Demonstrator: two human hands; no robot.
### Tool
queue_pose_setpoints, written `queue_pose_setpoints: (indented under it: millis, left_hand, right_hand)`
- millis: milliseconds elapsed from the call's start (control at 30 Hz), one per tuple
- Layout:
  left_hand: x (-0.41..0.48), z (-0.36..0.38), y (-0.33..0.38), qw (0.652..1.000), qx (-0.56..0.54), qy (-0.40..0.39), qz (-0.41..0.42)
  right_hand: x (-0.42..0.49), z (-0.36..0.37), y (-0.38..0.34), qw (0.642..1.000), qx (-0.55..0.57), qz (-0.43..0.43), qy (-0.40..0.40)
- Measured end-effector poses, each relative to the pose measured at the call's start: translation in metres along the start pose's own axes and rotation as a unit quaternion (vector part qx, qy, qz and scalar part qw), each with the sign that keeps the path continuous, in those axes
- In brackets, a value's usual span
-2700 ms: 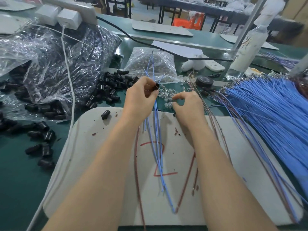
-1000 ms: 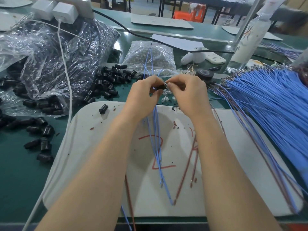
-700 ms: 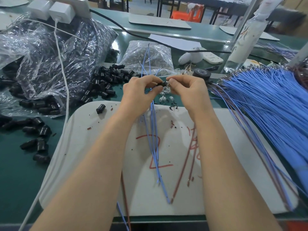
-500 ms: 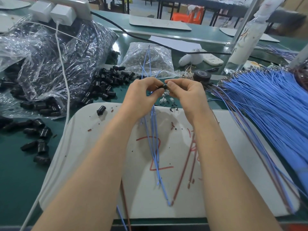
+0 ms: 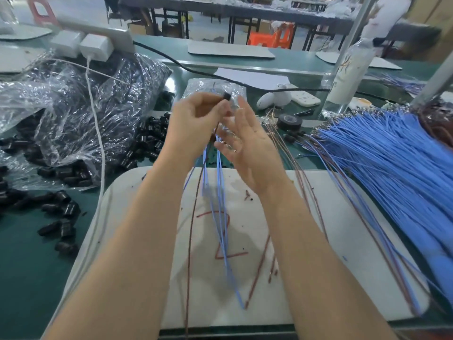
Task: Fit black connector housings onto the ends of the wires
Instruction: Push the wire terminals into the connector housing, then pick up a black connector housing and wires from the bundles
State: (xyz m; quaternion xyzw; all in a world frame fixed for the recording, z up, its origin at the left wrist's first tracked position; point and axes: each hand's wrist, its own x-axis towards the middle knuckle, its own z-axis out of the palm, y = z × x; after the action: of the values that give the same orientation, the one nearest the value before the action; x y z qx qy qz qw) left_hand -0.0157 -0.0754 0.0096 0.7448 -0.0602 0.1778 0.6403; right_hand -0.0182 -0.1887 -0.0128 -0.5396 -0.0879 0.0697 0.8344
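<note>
Pinching a black connector housing (image 5: 226,96) at the fingertips of the left hand (image 5: 196,126), raised above the far edge of the white board (image 5: 343,229). Curling thumb and fingers of that hand around the small part, blurred but plainly gripped. Holding the right hand (image 5: 245,143) just beside it, palm turned toward the left hand, fingers straight and slightly spread, gripping nothing. Trailing a few blue wires (image 5: 219,173) and one brown wire (image 5: 192,229) from beneath the left hand down across the board, over a red figure (image 5: 231,254) drawn on it. Impossible telling, through the blur, whether a wire end is sitting inside the housing.

Lying on the green worktop (image 5: 24,266) at the right: a thick bundle of blue wires (image 5: 392,173), fanning out over the board's right edge, with thin brown strands along its near side. Lying at the left: loose black housings (image 5: 62,217) scattered on the worktop, and a heap of housings (image 5: 149,141) just beside the left forearm, spilling from a crumpled clear plastic bag (image 5: 81,106). Sitting behind the hands: a smaller clear bag (image 5: 203,85), a roll of black tape (image 5: 289,121), and a clear bottle (image 5: 348,69) standing upright farther right.
</note>
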Motion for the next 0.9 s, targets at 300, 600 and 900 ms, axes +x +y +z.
queue_pose_setpoints:
  millis: [300, 600, 900]
  left_hand:
    - [0.045, 0.069, 0.083, 0.939, -0.324, 0.094, -0.064]
    - [-0.007, 0.209, -0.012, 0.934, -0.21, -0.056, -0.284]
    - [-0.007, 0.195, -0.008, 0.94, -0.224, -0.073, -0.248]
  right_hand:
    - [-0.07, -0.057, -0.104, 0.973, -0.207, -0.064, 0.074]
    - [-0.067, -0.153, -0.052, 0.693, -0.623, 0.078, 0.354]
    - [-0.052, -0.127, -0.051, 0.709, -0.624, 0.029, 0.327]
